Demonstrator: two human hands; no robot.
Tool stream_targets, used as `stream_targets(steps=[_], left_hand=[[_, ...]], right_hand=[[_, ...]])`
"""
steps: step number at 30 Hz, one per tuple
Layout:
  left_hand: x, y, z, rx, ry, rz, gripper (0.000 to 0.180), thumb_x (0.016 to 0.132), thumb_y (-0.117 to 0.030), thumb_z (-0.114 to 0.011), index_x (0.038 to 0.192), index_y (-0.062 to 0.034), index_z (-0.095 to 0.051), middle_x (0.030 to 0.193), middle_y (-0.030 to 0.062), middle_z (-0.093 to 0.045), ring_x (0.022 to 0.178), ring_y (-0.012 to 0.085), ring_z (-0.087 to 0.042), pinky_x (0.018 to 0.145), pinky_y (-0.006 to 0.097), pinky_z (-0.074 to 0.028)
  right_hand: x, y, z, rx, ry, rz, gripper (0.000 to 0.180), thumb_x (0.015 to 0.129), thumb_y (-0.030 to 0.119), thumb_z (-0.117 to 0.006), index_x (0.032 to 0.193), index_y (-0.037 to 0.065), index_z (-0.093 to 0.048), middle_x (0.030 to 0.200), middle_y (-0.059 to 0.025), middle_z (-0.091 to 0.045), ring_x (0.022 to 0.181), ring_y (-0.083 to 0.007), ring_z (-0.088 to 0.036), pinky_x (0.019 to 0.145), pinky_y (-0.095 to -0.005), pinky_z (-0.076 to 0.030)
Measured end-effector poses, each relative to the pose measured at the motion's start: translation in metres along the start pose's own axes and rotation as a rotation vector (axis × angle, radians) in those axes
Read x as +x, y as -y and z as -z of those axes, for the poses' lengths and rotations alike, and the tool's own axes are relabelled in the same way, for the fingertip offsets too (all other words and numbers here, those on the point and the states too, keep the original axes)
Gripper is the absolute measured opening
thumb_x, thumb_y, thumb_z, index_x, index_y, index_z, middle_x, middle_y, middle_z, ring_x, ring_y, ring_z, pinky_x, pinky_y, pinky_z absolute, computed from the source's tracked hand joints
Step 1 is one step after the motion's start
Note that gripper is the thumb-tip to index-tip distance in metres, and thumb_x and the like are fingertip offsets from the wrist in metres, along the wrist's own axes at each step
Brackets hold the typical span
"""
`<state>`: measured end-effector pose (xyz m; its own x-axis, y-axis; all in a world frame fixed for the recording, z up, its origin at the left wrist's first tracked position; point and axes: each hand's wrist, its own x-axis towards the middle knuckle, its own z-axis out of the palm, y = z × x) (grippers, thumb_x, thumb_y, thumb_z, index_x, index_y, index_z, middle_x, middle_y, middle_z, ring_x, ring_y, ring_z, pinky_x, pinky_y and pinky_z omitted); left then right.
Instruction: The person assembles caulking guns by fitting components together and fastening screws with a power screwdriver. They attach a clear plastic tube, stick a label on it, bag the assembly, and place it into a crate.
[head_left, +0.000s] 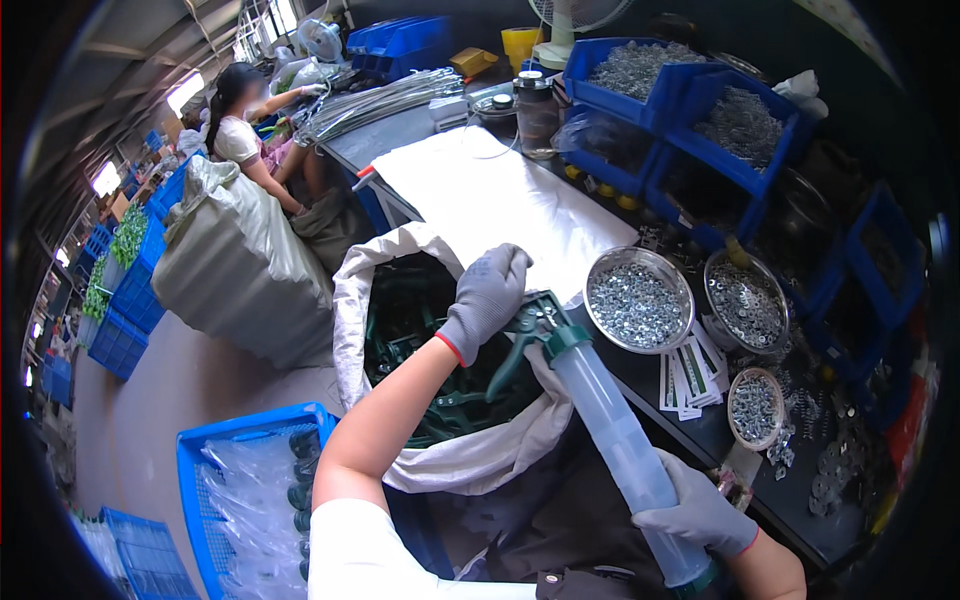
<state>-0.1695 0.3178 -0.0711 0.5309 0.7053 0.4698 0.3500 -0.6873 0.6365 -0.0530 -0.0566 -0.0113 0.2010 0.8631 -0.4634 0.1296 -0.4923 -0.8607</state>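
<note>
A caulking gun with a translucent barrel, green end caps and a green trigger handle slants across my front. My right hand, in a grey glove, wraps round the lower part of the barrel. At the handle end my left hand, also gloved in grey, is closed with its fingers curled at the gun's rear; the exact part inside them is hidden. Beneath this hand stands an open white woven sack with many dark green handle parts in it.
White sheeting covers part of the workbench. Metal bowls of small hardware and blue bins of springs stand at right. A blue crate with clear barrels is at lower left. A co-worker sits beyond a full sack.
</note>
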Motion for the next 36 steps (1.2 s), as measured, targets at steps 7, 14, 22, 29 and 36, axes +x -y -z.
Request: stream_targets(steps=[7, 14, 22, 29, 36], left_hand=[[-0.01, -0.021, 0.067, 0.229, -0.166, -0.487, 0.011, 0.096, -0.015, -0.062, 0.104, -0.0089, -0.065, 0.082, 0.0123, -0.07, 0.072, 0.0311, -0.069, 0.063, 0.04, -0.054], [-0.044, -0.044, 0.124, 0.274, -0.19, -0.63, 0.013, 0.091, -0.006, -0.067, 0.104, -0.0076, -0.066, 0.079, 0.0119, -0.069, 0.069, 0.0302, -0.069, 0.061, 0.039, -0.054], [-0.094, -0.188, 0.062, -0.061, 0.3, -0.788, 0.022, 0.08, -0.011, -0.074, 0.101, -0.009, -0.069, 0.092, 0.0109, -0.063, 0.089, 0.0295, -0.063, 0.079, 0.039, -0.051], [-0.035, -0.221, 0.066, -0.212, -0.265, -0.342, 0.055, 0.087, -0.029, -0.075, 0.125, 0.0043, -0.052, 0.111, 0.0193, -0.06, 0.102, 0.0291, -0.062, 0.087, 0.042, -0.05], [-0.062, -0.236, 0.049, 0.407, -0.167, -0.725, 0.03, 0.08, -0.017, -0.067, 0.108, -0.0045, -0.064, 0.091, 0.0104, -0.065, 0.085, 0.0302, -0.067, 0.074, 0.043, -0.054]], right_hand=[[-0.006, 0.008, 0.026, 0.23, 0.093, -0.056, 0.094, 0.069, 0.033, -0.087, 0.144, -0.003, -0.043, 0.111, -0.0117, -0.066, 0.089, -0.0184, -0.069, 0.082, -0.0335, -0.057], [-0.043, -0.002, 0.038, 0.593, 0.124, 0.026, 0.086, 0.069, 0.039, -0.089, 0.132, -0.004, -0.049, 0.104, -0.0171, -0.067, 0.082, -0.0251, -0.072, 0.07, -0.0402, -0.061], [-0.035, 0.001, -0.024, 0.19, -0.349, 0.436, 0.092, 0.076, 0.024, -0.082, 0.149, -0.003, -0.033, 0.129, -0.0164, -0.057, 0.117, -0.0233, -0.059, 0.1, -0.0365, -0.049], [-0.056, -0.029, -0.043, -0.635, -0.703, 0.505, 0.104, 0.07, 0.022, -0.083, 0.151, -0.009, -0.025, 0.119, -0.0294, -0.053, 0.109, -0.0435, -0.056, 0.092, -0.0503, -0.045], [-0.072, -0.043, -0.035, -0.515, -0.64, 0.524, 0.118, 0.066, 0.015, -0.085, 0.156, -0.006, -0.013, 0.116, -0.0246, -0.056, 0.107, -0.0371, -0.058, 0.094, -0.0472, -0.046]])
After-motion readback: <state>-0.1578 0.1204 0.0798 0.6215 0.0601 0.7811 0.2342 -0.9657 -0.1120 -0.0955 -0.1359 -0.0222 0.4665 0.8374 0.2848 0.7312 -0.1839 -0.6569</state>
